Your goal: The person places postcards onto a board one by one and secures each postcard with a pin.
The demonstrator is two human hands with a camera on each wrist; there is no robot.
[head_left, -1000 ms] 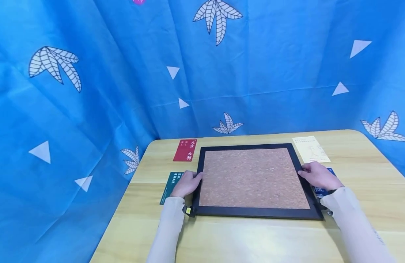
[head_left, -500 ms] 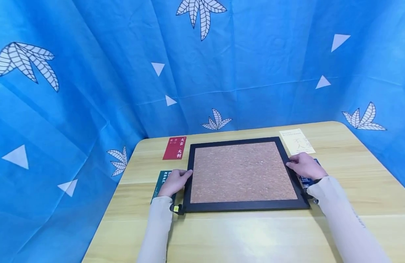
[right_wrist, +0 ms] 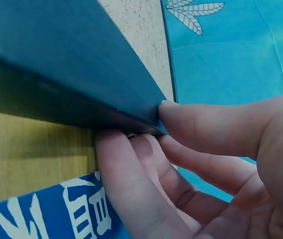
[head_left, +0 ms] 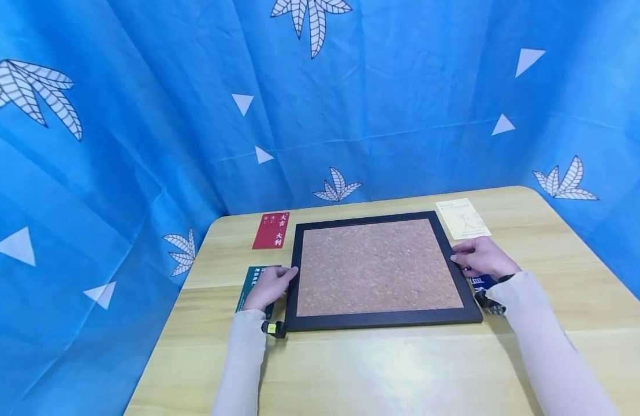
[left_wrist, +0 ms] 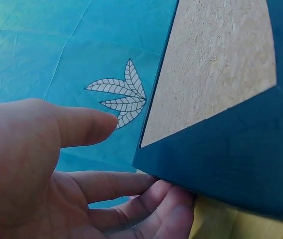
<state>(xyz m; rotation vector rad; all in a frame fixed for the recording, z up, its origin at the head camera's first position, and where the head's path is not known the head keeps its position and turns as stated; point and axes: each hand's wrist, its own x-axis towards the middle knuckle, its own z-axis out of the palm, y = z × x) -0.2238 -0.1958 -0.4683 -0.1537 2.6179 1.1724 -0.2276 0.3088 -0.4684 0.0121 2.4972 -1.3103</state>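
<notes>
A cork board (head_left: 377,266) with a wide black frame lies on the table between my two hands. Along its left side is my left hand (head_left: 270,286); in the left wrist view the fingertips (left_wrist: 179,199) touch the frame's lower edge, while the thumb stands raised and apart from it. My right hand (head_left: 484,258) pinches the frame's right side. Its thumb (right_wrist: 181,119) meets the frame's face in the right wrist view and its fingers reach the underside. A green card (head_left: 251,283) lies partly beneath the left hand, and a blue card (right_wrist: 76,209) with white characters beneath the right.
A red card (head_left: 270,231) lies beyond the left hand, and a pale yellow card (head_left: 462,218) beyond the right one. Bare wooden tabletop (head_left: 351,370) stretches in front of the board. A blue patterned curtain (head_left: 403,115) hangs behind the table and along its left.
The head view has shifted, so everything sits further left and higher in it. The right thumb has drawn back toward the frame's outer edge. The cards show no clear movement on the table.
</notes>
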